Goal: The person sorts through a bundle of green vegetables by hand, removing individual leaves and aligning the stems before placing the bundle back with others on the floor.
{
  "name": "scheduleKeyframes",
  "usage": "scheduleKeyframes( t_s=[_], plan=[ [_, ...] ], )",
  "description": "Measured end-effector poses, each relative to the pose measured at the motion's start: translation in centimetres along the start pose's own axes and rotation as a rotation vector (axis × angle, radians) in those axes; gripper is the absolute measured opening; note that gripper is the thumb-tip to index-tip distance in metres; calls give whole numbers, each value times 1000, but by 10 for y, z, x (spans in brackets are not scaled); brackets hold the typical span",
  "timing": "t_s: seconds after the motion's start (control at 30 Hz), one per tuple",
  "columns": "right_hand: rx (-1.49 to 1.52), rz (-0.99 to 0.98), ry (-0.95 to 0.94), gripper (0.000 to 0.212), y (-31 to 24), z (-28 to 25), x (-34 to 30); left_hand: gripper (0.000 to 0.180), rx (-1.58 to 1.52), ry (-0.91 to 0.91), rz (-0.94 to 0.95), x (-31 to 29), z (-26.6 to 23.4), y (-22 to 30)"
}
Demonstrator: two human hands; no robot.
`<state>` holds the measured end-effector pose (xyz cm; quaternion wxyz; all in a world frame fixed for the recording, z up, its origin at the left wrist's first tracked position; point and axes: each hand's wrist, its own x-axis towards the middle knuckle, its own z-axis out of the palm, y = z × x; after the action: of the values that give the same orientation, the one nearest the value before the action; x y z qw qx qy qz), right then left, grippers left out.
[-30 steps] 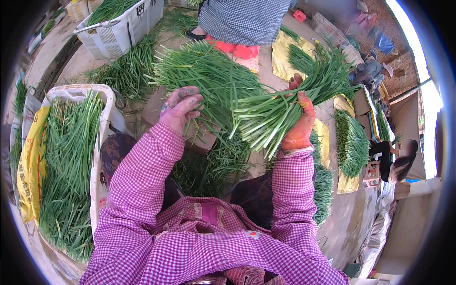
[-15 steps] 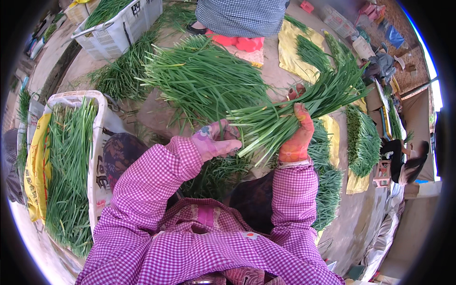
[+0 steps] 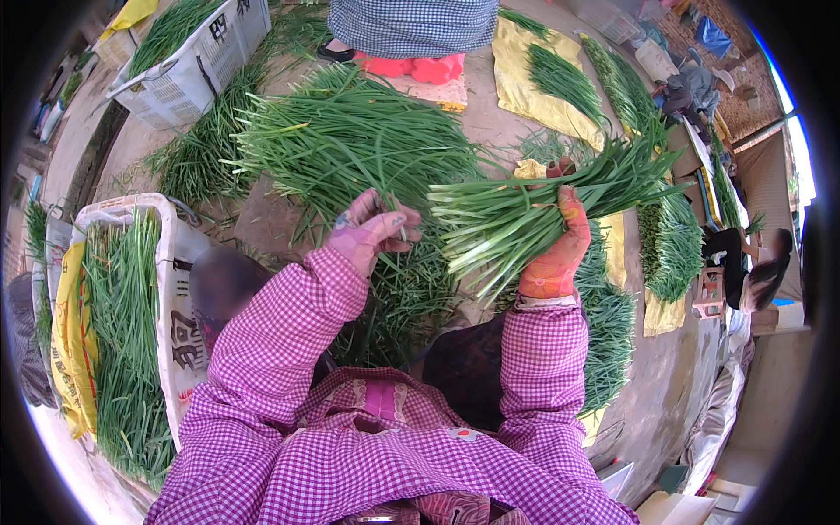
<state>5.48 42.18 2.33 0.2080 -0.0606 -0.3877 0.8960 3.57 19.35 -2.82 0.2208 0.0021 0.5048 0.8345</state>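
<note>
My right hand, in an orange glove, is closed around a bunch of garlic chives. Their pale cut ends point left and the green leaves trail off to the upper right. Left of those ends, my left hand wears a pinkish, patterned glove. Its thumb and fingers are pinched together on what looks like a thin chive stalk, mostly hidden by the fingers. Just beyond both hands lies a large heap of chives. Loose chive leaves cover the ground below my hands.
At my left stands a white crate packed with chives, a yellow sack along its side. Another white crate is at the far left. A person in a checked garment is opposite. Chive bundles lie on yellow sheets at the right.
My left hand has drawn away from the bunch's pale ends, left and slightly up, and its fingers have closed. My right hand still grips the chives, nearly in place. The view has shifted slightly.
</note>
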Motion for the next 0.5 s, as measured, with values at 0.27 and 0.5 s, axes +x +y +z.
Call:
scheduleKeyframes(
  t_s=[0.27, 0.5],
  plan=[
    [80, 274, -142, 50, 9, 4, -6, 22, -179, 65, 325, 5, -44, 39],
    [201, 495, -198, 44, 34, 26, -23, 20, 270, -159, -39, -11, -11, 24]
  ],
)
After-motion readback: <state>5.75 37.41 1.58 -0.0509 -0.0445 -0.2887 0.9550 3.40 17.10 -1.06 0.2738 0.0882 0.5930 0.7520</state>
